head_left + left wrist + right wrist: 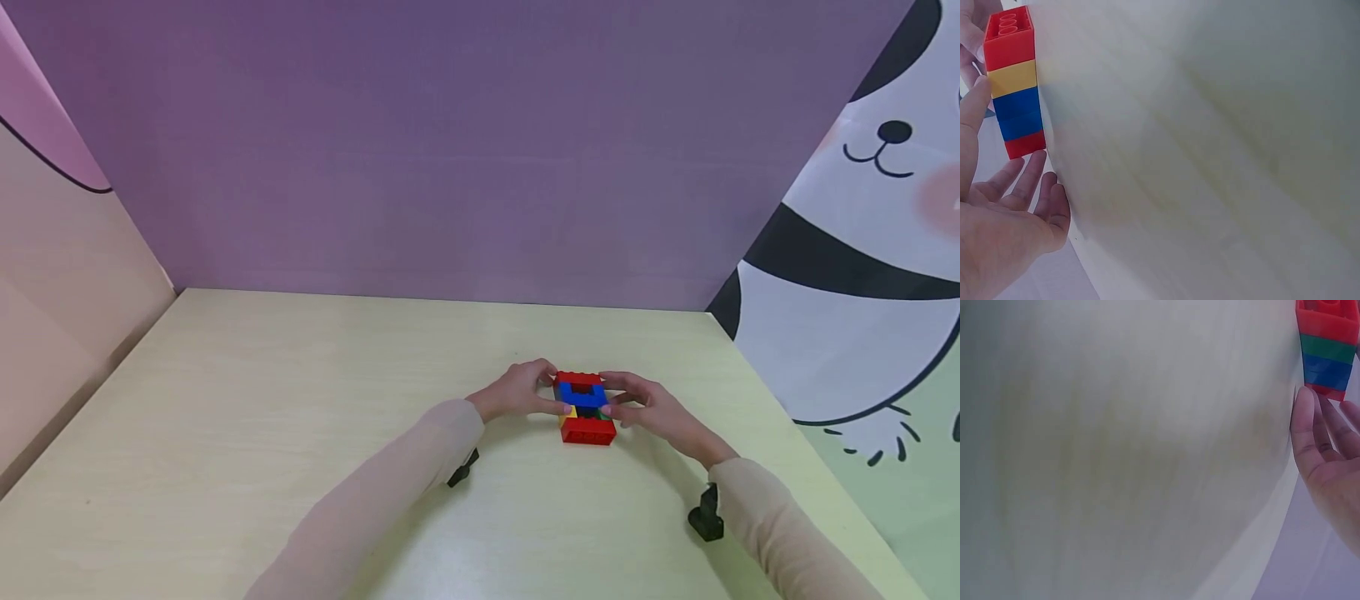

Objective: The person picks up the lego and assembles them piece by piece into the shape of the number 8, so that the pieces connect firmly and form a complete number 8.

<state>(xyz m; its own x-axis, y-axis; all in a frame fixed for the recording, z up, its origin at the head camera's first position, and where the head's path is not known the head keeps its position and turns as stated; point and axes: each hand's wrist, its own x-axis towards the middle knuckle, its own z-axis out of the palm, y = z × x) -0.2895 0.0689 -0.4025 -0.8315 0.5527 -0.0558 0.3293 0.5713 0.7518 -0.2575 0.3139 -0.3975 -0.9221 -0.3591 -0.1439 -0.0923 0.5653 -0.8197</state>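
A small toy-brick build lies on the table between both hands, its front red brick (588, 431) turned so the hollow underside faces me. Behind that come a yellow brick (1015, 78) on the left side and a green brick (1329, 348) on the right. Blue bricks (585, 401) follow, then another red brick (578, 378) at the far end. My left hand (525, 390) grips the left side, thumb at the yellow part and fingers around the far red end. From the right, my right hand (651, 408) holds the build with thumb near the green brick, fingertips at the far end.
The pale wooden table (300, 400) stretches widely to the left of the bricks. A purple panel (450, 150) stands at its back edge, and a panda-printed panel (847, 333) borders the right. Black wrist mounts (707, 515) hang under the sleeves.
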